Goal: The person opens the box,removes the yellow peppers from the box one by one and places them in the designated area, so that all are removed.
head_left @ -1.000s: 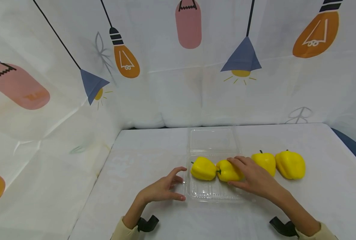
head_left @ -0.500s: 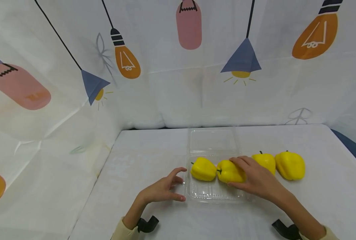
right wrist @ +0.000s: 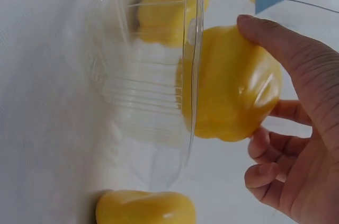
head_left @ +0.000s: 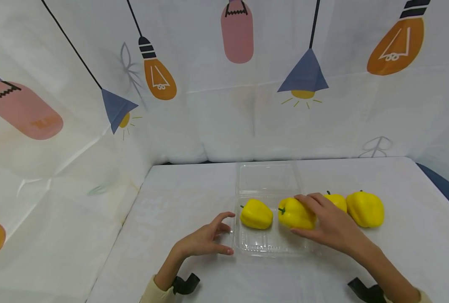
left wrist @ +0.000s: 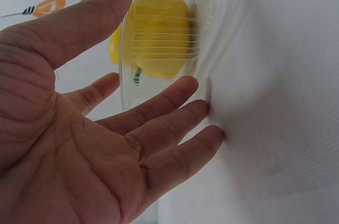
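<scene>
My right hand (head_left: 328, 221) grips a yellow bell pepper (head_left: 295, 213) between thumb and fingers, over the right half of a clear plastic clamshell box (head_left: 264, 246). In the right wrist view the held pepper (right wrist: 233, 86) is raised to the height of the box's rim. Another yellow bell pepper (head_left: 256, 214) lies in the left half of the box, its stem pointing left. My left hand (head_left: 207, 237) stays at the box's left side, fingers spread and holding nothing. Its thumb is right at the rim in the left wrist view, with the other fingertips near the tabletop.
Two more yellow peppers sit on the white table (head_left: 182, 189) right of the box: one partly behind my right hand (head_left: 337, 201), the other pepper (head_left: 365, 209) farther right. The box's clear lid (head_left: 267, 176) lies folded back. A lamp-print curtain (head_left: 216, 113) hangs behind.
My right hand has lifted the pepper and drawn it slightly right, opening a gap from the pepper in the box's left half. The left hand has stayed in place.
</scene>
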### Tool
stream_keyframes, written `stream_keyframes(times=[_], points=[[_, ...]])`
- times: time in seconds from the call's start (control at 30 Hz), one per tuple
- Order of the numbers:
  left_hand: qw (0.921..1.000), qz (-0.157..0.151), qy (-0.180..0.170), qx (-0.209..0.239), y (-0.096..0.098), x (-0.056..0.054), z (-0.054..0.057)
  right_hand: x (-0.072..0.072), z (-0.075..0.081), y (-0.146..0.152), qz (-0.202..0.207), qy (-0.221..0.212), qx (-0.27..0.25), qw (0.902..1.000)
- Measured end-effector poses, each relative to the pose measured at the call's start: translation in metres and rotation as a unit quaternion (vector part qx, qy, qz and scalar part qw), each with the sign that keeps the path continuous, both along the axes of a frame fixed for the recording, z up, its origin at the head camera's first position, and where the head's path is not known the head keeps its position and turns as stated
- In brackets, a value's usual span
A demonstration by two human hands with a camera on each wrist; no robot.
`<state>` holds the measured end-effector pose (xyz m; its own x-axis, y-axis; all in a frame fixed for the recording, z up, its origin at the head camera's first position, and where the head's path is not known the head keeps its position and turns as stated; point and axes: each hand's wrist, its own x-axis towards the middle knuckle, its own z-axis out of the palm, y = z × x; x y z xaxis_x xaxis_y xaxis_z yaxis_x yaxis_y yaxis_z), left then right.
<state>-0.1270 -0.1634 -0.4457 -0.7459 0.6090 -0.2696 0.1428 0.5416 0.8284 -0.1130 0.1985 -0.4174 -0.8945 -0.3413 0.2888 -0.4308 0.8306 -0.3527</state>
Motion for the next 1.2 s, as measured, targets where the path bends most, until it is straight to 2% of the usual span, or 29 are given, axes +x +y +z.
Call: stream_keyframes(times=[0.2, 0.5, 0.7, 1.2], points=[[1.0000, 0.002, 0.001, -0.002, 0.000, 0.000, 0.000, 0.000, 0.002, 0.005, -0.010, 0.052, -0.016, 0.9984], [1.0000, 0.000, -0.001, -0.001, 0.001, 0.001, 0.001, 0.003, 0.004, 0.013, -0.030, 0.081, -0.019, 0.9961], [1.0000, 0.000, 0.002, -0.001, 0.001, 0.001, 0.002, 0.005, 0.009, 0.017, -0.051, 0.076, -0.015, 0.9957], [1.0000, 0.005, -0.002, -0.003, 0.001, 0.001, 0.000, 0.010, 0.017, 0.027, -0.092, 0.020, -0.015, 0.9955]])
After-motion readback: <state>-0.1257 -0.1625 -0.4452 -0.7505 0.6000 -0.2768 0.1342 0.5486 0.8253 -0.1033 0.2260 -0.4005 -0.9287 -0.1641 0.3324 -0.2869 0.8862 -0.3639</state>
